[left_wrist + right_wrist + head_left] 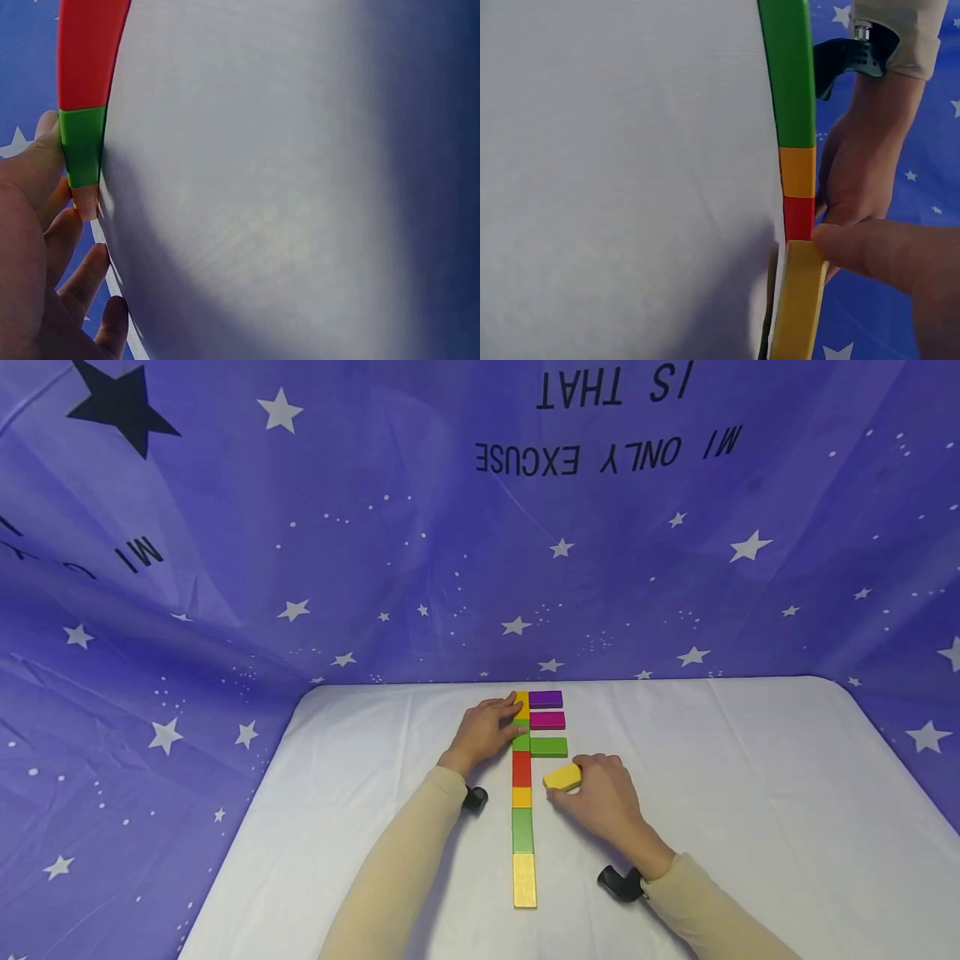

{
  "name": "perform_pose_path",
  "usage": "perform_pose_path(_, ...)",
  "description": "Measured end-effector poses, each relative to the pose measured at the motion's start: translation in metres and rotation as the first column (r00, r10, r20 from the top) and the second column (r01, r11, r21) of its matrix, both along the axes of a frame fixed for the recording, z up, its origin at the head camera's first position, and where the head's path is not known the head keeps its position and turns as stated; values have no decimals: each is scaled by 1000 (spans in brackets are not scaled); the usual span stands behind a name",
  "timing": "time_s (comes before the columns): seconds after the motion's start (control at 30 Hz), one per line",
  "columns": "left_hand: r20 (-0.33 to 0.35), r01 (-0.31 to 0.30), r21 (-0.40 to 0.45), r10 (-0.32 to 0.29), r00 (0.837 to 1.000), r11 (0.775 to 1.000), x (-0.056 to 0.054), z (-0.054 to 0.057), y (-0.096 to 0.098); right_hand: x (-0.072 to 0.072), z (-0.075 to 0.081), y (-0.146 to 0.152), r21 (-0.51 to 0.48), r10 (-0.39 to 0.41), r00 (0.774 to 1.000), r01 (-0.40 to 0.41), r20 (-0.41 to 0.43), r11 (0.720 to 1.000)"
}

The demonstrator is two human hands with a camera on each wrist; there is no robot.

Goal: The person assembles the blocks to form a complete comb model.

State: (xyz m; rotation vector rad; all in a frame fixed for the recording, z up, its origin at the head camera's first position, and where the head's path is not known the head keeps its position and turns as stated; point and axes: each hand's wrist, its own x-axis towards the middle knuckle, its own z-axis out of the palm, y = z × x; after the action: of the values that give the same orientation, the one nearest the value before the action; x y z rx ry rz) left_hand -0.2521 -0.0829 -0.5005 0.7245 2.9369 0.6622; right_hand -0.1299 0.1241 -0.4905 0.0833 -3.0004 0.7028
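Observation:
My right hand (pixel 606 795) pinches a yellow block (pixel 562 777) between thumb and fingers, at a slant just right of a long column of colored blocks. In the right wrist view, the thumb presses on the end of this yellow block (pixel 799 300). My left hand (pixel 483 732) lies at the column's far end. Its fingertips touch the orange block (pixel 522 703) and its thumb the small green block (pixel 521 744). The left wrist view shows the left hand (pixel 34 247) with spread fingers along the green block (pixel 82 146) and the red block (pixel 91 52) beyond.
Purple (pixel 546 699), magenta (pixel 547 721) and green (pixel 549 747) blocks stick out rightward from the column's far part. Nearer me, the column continues with red (pixel 521 769), orange (pixel 521 797), green (pixel 522 830) and yellow (pixel 525 880) blocks. A white cloth (pixel 750 793) covers the table, before a starry purple backdrop (pixel 450 568).

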Motion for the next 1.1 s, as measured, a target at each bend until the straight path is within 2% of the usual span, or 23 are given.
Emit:
perform_pose_path(0.2,8,-3,10,3,1000,1000,0,0,0,-1,-1,-1,59,9,1000,-9,14,998)
perform_pose_path(0.47,13,-6,2,6,1000,1000,1,1,0,-2,-2,7,23,23,1000,-23,-2,999)
perform_pose_path(1.1,33,-16,7,15,999,1000,2,4,1,-3,0,4,-20,35,999,-35,1,999)
